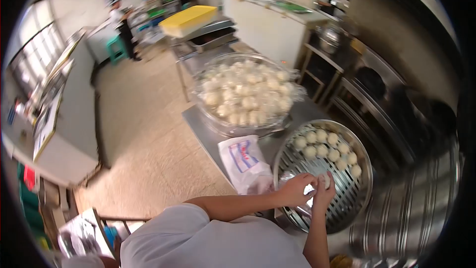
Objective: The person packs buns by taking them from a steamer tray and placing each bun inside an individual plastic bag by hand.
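Over the near part of a round slotted metal steamer tray (366,193), my two hands are close together. A small white dough ball (326,181) shows at the fingers of my right hand (323,196), which are closed around it. My left hand (296,189) touches or nearly touches the right one, its fingers curled in. Something white and shiny shows below its fingers, too small to make out. Several round white dough balls (322,150) sit spaced apart on the far half of the tray.
A large basin of white dough balls (248,89) under clear plastic stands beyond the tray. Beside it lies a white printed bag (244,161). Stacked metal steamers (406,213) stand at right. A yellow-lidded container (188,20) and a co-worker (121,25) are farther off.
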`<state>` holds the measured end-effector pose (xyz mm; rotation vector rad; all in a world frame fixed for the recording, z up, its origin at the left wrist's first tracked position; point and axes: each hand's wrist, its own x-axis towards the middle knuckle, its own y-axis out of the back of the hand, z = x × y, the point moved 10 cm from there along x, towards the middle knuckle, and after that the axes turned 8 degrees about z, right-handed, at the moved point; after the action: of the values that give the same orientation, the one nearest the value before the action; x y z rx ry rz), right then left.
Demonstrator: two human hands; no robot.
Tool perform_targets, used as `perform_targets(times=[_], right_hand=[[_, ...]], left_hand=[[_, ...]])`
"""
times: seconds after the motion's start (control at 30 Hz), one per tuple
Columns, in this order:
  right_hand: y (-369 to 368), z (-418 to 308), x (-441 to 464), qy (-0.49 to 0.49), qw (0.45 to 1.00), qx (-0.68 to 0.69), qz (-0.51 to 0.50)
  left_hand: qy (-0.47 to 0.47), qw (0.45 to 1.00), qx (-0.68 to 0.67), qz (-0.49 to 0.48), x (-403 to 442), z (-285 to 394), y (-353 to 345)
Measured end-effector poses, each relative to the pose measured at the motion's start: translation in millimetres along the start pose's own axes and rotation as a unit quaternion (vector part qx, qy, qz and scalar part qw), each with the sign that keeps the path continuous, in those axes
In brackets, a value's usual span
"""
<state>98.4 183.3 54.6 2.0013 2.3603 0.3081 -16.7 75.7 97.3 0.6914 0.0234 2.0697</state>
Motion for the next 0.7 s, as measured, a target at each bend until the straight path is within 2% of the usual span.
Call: perform_targets(times=[0.07,0.17,0.27,0.33,0.43,0.53,0.7], right_hand=[[-23.7,25.2,6.2,0.002,0.998,0.02,-0.064],[-60.3,-5.6,-9.2,0.009,0.989,0.083,-0.119],[-91.0,-51.2,-29.6,0.032,0.982,0.058,-0.177],[-100.1,-68.6,-32.7,0.145,0.974,0.011,-0.174],[-96.9,-87.2,-40.5,0.318,0.932,-0.101,-0.144],[-82.4,-97.4,-45.3,0.308,0.935,-0.103,-0.139],[-21.2,-96.2,-42.4,0.356,0.905,-0.233,-0.031]], left_hand=[[0.036,0.999,0.001,0.034,5.3,5.0,32.7],[0.021,0.997,0.016,0.072,2.8,5.5,65.7],[0.016,0.994,0.018,0.108,-1.6,23.9,102.2],[0.024,0.991,0.031,0.129,-2.8,25.1,118.4],[0.029,0.988,0.066,0.138,2.2,19.0,116.4],[-0.006,0.989,0.105,0.099,13.0,26.2,99.3],[-0.113,0.986,0.115,0.041,29.2,70.6,51.9]])
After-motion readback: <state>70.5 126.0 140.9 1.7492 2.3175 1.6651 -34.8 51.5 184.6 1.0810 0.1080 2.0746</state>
